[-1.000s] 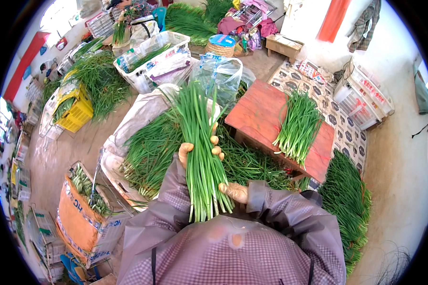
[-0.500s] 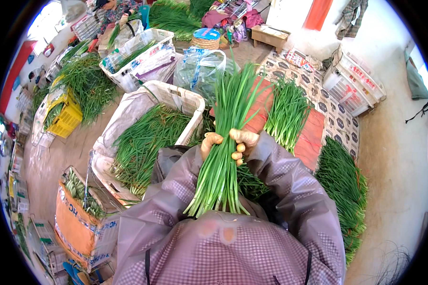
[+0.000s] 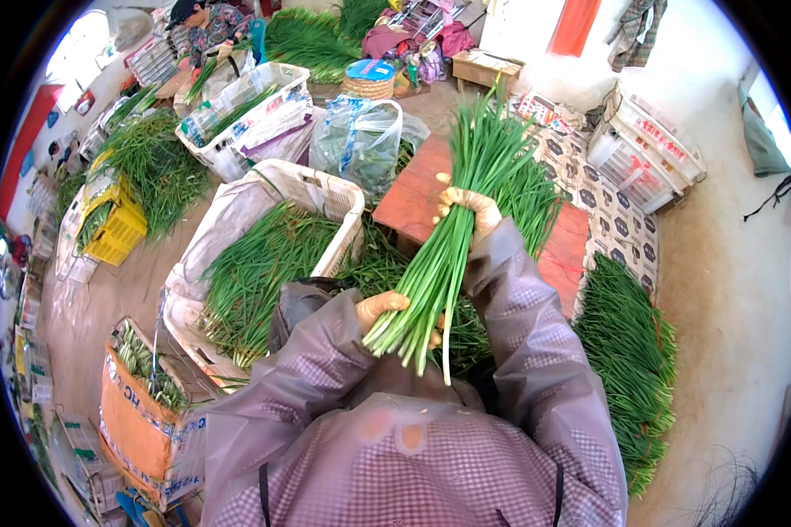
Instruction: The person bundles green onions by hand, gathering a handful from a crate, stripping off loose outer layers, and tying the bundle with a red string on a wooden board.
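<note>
A bunch of green chives [image 3: 444, 263] slants across in front of me, leafy tips away to the upper right and pale stalk ends near my chest. My right hand [image 3: 476, 212] is closed around its middle. Lower down, my left hand [image 3: 382, 309] grips the stalks near their pale ends, thumb on top and fingertips partly showing beneath. One stalk sticks out below the others. Behind the held bunch, another bunch of chives [image 3: 540, 211] lies on a reddish board [image 3: 409, 200], partly covered by it.
Left of me stands a white crate [image 3: 353, 224] of loose chives, with an orange-sided box [image 3: 136, 413] nearer. A long chive pile [image 3: 628, 369] lies at the right. Beyond are a clear plastic bag [image 3: 351, 140], a yellow crate [image 3: 119, 228], stacked white crates [image 3: 637, 158] and another person [image 3: 215, 31].
The bunch has tilted, its tips swinging right. My right hand has moved up and right along it, while my left has slid down to the stalk ends. More of the board shows.
</note>
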Demonstrator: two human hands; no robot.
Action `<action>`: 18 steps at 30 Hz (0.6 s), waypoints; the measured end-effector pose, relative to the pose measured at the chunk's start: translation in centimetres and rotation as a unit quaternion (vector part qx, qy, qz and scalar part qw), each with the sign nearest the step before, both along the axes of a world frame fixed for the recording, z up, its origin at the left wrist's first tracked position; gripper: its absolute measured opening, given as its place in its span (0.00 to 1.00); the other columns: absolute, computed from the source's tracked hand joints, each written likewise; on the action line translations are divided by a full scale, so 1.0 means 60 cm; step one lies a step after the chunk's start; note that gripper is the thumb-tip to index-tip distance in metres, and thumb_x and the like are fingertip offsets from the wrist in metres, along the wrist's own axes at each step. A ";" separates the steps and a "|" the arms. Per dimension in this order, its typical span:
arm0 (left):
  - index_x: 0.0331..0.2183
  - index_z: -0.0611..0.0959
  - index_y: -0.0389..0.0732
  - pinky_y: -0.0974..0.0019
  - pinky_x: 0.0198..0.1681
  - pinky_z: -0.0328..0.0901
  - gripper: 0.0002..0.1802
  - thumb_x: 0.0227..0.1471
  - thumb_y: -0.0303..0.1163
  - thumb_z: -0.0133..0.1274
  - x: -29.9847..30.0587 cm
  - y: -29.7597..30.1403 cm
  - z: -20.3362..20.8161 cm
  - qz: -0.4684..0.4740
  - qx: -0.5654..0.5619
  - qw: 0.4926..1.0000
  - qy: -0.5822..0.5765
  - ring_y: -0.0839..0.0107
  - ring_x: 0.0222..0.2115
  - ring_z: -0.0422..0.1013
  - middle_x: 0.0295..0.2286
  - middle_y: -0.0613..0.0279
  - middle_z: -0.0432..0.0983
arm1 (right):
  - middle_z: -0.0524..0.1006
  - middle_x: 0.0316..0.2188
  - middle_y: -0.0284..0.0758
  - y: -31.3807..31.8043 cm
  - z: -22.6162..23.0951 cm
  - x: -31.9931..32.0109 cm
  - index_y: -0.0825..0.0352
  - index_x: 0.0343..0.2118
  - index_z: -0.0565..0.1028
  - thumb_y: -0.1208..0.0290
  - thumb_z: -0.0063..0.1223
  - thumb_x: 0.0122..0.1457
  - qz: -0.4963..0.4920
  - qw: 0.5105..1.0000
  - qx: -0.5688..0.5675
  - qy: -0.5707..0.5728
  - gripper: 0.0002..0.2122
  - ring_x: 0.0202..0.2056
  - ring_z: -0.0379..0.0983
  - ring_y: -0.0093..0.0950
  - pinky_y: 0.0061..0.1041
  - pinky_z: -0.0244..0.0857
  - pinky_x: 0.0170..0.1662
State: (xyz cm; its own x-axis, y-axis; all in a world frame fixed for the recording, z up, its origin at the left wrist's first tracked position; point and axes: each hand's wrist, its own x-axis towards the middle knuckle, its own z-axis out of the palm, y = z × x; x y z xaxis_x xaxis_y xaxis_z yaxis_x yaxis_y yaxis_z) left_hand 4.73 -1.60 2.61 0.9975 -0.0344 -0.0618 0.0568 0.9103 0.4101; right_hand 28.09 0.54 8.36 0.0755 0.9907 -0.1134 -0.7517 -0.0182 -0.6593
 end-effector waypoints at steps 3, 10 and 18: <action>0.48 0.71 0.32 0.67 0.24 0.67 0.33 0.47 0.47 0.54 -0.013 -0.008 0.022 0.041 0.104 0.993 0.037 0.69 0.23 0.71 0.30 0.54 0.76 | 0.70 0.23 0.32 0.020 -0.001 0.038 0.71 0.48 0.66 0.76 0.54 0.50 -0.054 0.998 -0.020 -0.016 0.21 0.25 0.68 0.26 0.31 0.68 0.33; 0.33 0.76 0.35 0.75 0.11 0.48 0.17 0.60 0.40 0.43 -0.063 -0.013 -0.012 0.163 0.198 0.961 0.101 0.80 0.08 0.52 0.11 0.68 0.62 | 0.71 0.23 0.32 0.032 -0.008 0.167 0.63 0.38 0.70 0.76 0.51 0.51 -0.158 0.986 -0.005 0.058 0.10 0.23 0.69 0.27 0.33 0.66 0.30; 0.41 0.77 0.41 0.74 0.24 0.63 0.14 0.52 0.32 0.55 -0.009 -0.003 -0.007 0.396 0.216 0.864 0.224 0.78 0.21 0.67 0.25 0.69 0.73 | 0.71 0.24 0.34 0.027 0.005 0.153 0.64 0.42 0.68 0.78 0.48 0.52 -0.267 0.962 0.038 0.048 0.13 0.23 0.69 0.30 0.37 0.68 0.30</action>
